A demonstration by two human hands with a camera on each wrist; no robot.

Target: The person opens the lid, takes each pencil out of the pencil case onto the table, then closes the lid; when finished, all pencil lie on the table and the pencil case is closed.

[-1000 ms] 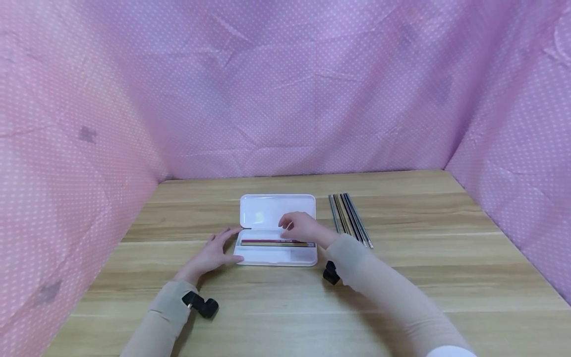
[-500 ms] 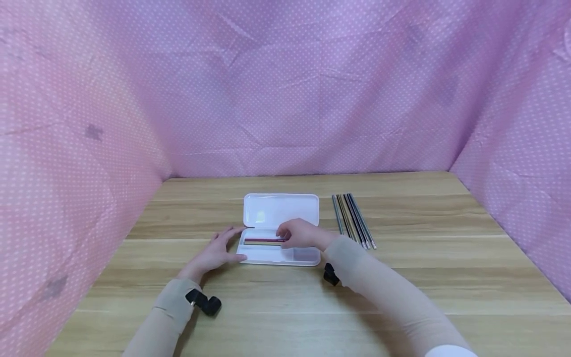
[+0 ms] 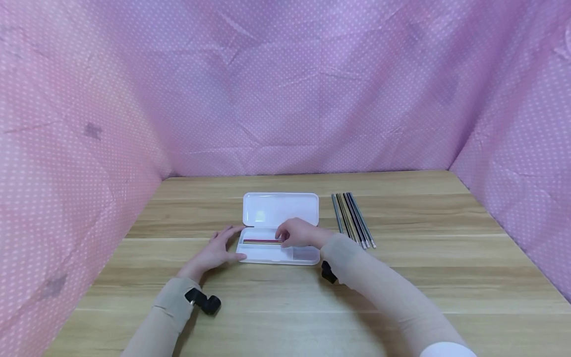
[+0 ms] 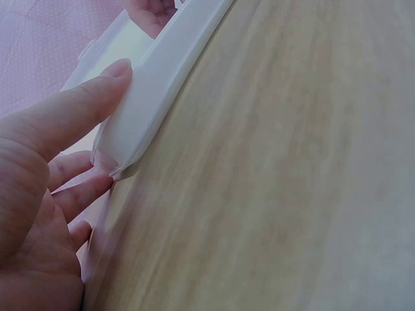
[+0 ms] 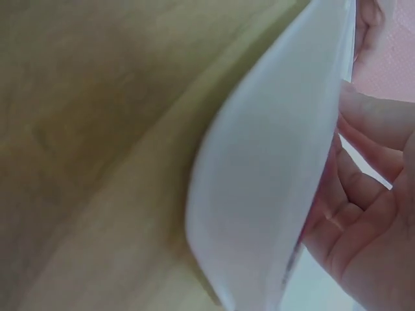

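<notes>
A white plastic pencil case [image 3: 267, 256] lies with its lid up on the wooden table, in the head view. My left hand [image 3: 215, 254] spans the case's left end, thumb at the near corner and fingers fairly straight. In the left wrist view, the left thumb [image 4: 97, 100] rests against the case's front edge. My right hand [image 3: 298, 233] reaches into the case's rear compartment, its curled fingers and thumb pinching the pencils there. A red pencil [image 3: 256, 241] shows left of those fingers, with a yellowish one along its near side. Their right ends are hidden.
Right of the case, several dark, gold and blue-grey pencils [image 3: 352, 218] lie side by side on the table [image 3: 267, 307]. Pink dotted cloth [image 3: 285, 99] hangs at the back and sides. The raised lid [image 3: 281, 206] stands behind the right hand.
My right hand has lowered from above the rear compartment onto the pencils and now covers their right part. The left hand stays at the case's left end.
</notes>
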